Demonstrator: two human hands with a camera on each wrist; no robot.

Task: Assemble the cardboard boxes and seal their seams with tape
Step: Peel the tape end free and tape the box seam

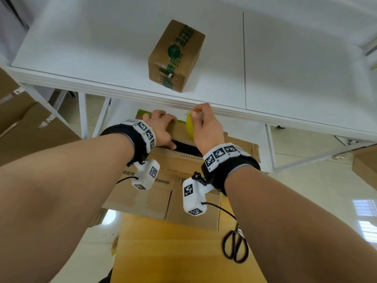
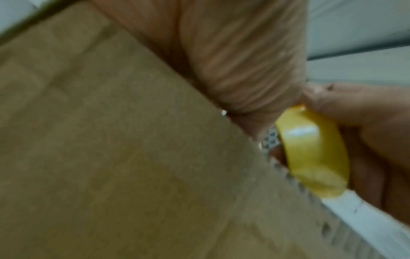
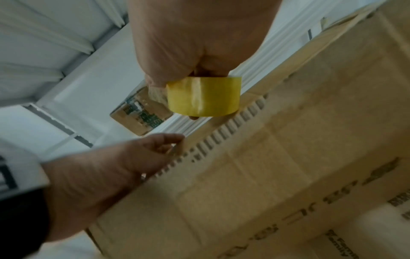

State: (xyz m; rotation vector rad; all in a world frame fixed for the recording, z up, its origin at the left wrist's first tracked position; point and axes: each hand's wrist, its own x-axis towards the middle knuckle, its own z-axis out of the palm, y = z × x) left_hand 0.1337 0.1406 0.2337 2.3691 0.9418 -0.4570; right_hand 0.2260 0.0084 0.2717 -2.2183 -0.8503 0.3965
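An open brown cardboard box (image 1: 179,160) stands in front of me, below the table edge, with a dark gap between its top flaps. My left hand (image 1: 160,127) grips the far flap: fingers lie over its top, and the thumb is at the gap. In the right wrist view the left hand (image 3: 155,150) curls round the corrugated flap edge of the box (image 3: 266,166). My right hand (image 1: 201,121) holds a yellow tape roll (image 1: 190,127) just above the box's far edge, to the right of the left hand. The tape roll (image 3: 204,96) is upright in its grip. The roll (image 2: 310,154) sits at the flap's edge.
A sealed small box (image 1: 177,56) with green printed tape stands on the white table (image 1: 295,68). Black scissors (image 1: 235,246) lie on a yellow-brown surface (image 1: 173,252) near me. More cardboard boxes stand at the left (image 1: 24,123) and right (image 1: 367,166).
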